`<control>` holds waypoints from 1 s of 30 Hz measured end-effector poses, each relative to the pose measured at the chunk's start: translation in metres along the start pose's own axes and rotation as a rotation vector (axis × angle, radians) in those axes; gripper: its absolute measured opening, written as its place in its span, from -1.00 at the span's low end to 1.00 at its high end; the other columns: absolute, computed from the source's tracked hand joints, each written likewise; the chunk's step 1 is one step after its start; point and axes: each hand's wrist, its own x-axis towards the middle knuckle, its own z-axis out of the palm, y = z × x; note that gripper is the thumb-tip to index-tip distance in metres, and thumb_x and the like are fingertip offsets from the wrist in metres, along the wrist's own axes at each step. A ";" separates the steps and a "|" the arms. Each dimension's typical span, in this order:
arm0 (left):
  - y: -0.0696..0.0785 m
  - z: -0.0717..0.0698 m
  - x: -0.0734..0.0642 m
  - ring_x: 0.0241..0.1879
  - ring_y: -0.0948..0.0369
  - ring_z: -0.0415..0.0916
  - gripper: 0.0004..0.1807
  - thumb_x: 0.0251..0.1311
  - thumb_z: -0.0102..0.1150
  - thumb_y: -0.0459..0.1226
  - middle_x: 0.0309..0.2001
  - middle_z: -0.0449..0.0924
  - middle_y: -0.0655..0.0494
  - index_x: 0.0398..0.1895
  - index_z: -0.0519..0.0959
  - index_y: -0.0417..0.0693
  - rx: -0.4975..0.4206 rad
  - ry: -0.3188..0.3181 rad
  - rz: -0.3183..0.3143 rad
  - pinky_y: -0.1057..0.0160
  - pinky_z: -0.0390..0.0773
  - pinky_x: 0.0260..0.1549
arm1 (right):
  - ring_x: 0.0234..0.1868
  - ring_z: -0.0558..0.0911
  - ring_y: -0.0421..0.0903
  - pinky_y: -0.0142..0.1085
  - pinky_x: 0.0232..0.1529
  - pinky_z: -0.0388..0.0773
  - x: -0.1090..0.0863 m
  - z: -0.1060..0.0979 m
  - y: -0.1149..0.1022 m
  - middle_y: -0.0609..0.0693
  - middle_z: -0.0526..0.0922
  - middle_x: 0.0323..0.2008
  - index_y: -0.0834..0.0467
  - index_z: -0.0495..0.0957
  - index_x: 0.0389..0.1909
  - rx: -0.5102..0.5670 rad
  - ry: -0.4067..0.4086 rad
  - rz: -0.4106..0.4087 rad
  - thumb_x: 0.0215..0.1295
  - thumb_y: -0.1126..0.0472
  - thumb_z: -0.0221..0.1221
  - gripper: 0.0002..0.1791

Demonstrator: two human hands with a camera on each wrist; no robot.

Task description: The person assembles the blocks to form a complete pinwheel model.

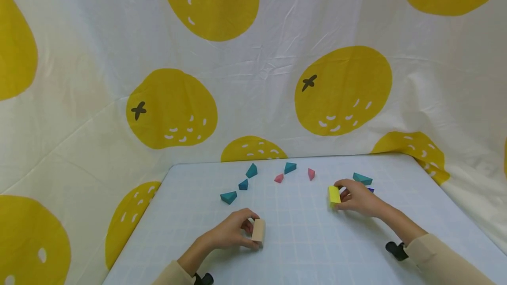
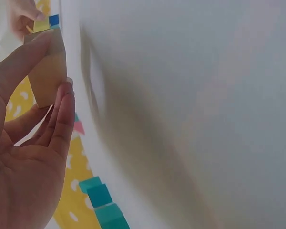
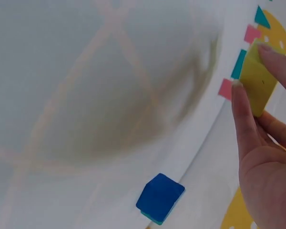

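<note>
My left hand (image 1: 231,231) grips a plain wooden block (image 1: 259,231) between thumb and fingertips, near the front middle of the table. In the left wrist view this wooden block (image 2: 50,78) is raised above the table surface, its shadow spread beneath. Farther back on the right, my right hand (image 1: 358,198) pinches a yellow block (image 1: 334,196) by its two ends. The right wrist view shows the yellow block (image 3: 258,81) lifted off the table too. Close by that hand lie a teal block (image 1: 362,178) and a dark blue block (image 1: 371,189), the latter partly hidden behind the hand.
Several teal and blue-green pieces, such as this teal block (image 1: 228,197), lie toward the back left of the white table (image 1: 293,250). Two pink pieces (image 1: 279,178) lie at the back middle, near another teal block (image 1: 290,167). A fruit-print cloth (image 1: 261,100) hangs behind.
</note>
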 end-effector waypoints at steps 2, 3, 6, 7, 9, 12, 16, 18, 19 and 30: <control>0.003 0.003 0.001 -0.14 0.32 0.56 -0.37 0.01 0.62 -0.18 -0.02 0.52 0.32 0.16 0.53 0.09 0.002 -0.008 0.011 0.36 0.58 -0.04 | -0.14 0.63 -0.05 -0.32 -0.16 0.67 0.000 0.003 -0.003 0.15 0.61 0.04 0.39 0.46 0.20 0.012 0.000 -0.010 0.10 0.15 0.54 -0.28; 0.005 0.005 0.002 -0.15 0.33 0.56 -0.38 0.01 0.62 -0.19 -0.02 0.52 0.32 0.16 0.54 0.08 0.001 -0.012 0.016 0.38 0.58 -0.05 | -0.14 0.63 -0.05 -0.33 -0.16 0.67 0.000 0.005 -0.005 0.15 0.61 0.04 0.39 0.46 0.19 0.017 0.001 -0.014 0.09 0.16 0.54 -0.28; 0.010 0.012 0.003 -0.16 0.35 0.55 -0.37 -0.01 0.63 -0.20 -0.05 0.52 0.33 0.15 0.54 0.04 0.002 -0.030 0.034 0.41 0.57 -0.07 | -0.14 0.63 -0.05 -0.33 -0.16 0.68 0.000 0.010 -0.010 0.14 0.62 0.04 0.38 0.46 0.20 0.026 -0.005 -0.017 0.09 0.17 0.54 -0.27; 0.011 0.015 0.003 -0.17 0.35 0.55 -0.37 -0.01 0.63 -0.21 -0.06 0.52 0.33 0.16 0.54 0.03 0.000 -0.037 0.040 0.42 0.57 -0.08 | -0.14 0.64 -0.05 -0.32 -0.15 0.68 0.000 0.012 -0.011 0.14 0.62 0.04 0.38 0.46 0.21 0.029 -0.007 -0.015 0.08 0.18 0.54 -0.27; 0.015 0.019 0.004 -0.18 0.35 0.55 -0.36 -0.02 0.63 -0.23 -0.08 0.51 0.32 0.15 0.54 -0.01 -0.003 -0.047 0.054 0.42 0.57 -0.09 | -0.13 0.64 -0.05 -0.31 -0.15 0.68 0.000 0.016 -0.015 0.12 0.62 0.03 0.37 0.46 0.20 0.028 -0.011 -0.010 0.09 0.18 0.54 -0.28; 0.019 0.027 0.006 -0.20 0.37 0.54 -0.38 -0.01 0.63 -0.24 -0.12 0.49 0.33 0.14 0.54 -0.03 -0.007 -0.058 0.069 0.43 0.57 -0.11 | -0.13 0.63 -0.05 -0.30 -0.14 0.68 0.000 0.021 -0.022 0.09 0.62 0.02 0.35 0.47 0.20 0.024 -0.019 0.001 0.08 0.19 0.54 -0.29; 0.024 0.038 0.009 -0.22 0.41 0.53 -0.37 -0.01 0.63 -0.22 -0.13 0.47 0.35 0.14 0.55 -0.06 0.018 -0.056 0.112 0.45 0.57 -0.14 | -0.13 0.62 -0.06 -0.28 -0.12 0.69 0.001 0.028 -0.030 0.08 0.61 0.03 0.33 0.47 0.20 0.028 -0.028 0.008 0.08 0.19 0.54 -0.30; 0.027 0.042 0.011 -0.23 0.43 0.53 -0.37 -0.02 0.64 -0.21 -0.13 0.47 0.35 0.14 0.55 -0.07 0.039 -0.049 0.132 0.46 0.57 -0.15 | -0.13 0.62 -0.06 -0.28 -0.12 0.69 0.001 0.032 -0.033 0.08 0.60 0.03 0.33 0.47 0.20 0.034 -0.033 0.004 0.08 0.20 0.54 -0.30; 0.028 0.045 0.012 -0.24 0.43 0.53 -0.36 -0.02 0.64 -0.20 -0.13 0.46 0.35 0.14 0.55 -0.07 0.050 -0.044 0.137 0.46 0.57 -0.15 | -0.13 0.62 -0.07 -0.28 -0.12 0.69 0.001 0.034 -0.034 0.08 0.60 0.03 0.33 0.47 0.20 0.035 -0.035 0.000 0.08 0.20 0.54 -0.30; 0.051 0.068 0.030 -0.31 0.39 0.47 -0.37 -0.08 0.67 -0.21 -0.20 0.45 0.33 0.10 0.58 -0.04 0.053 -0.001 -0.003 0.47 0.55 -0.24 | -0.14 0.62 -0.08 -0.28 -0.11 0.70 0.005 0.052 -0.044 0.07 0.60 0.03 0.32 0.49 0.17 0.042 -0.067 -0.052 0.08 0.21 0.54 -0.33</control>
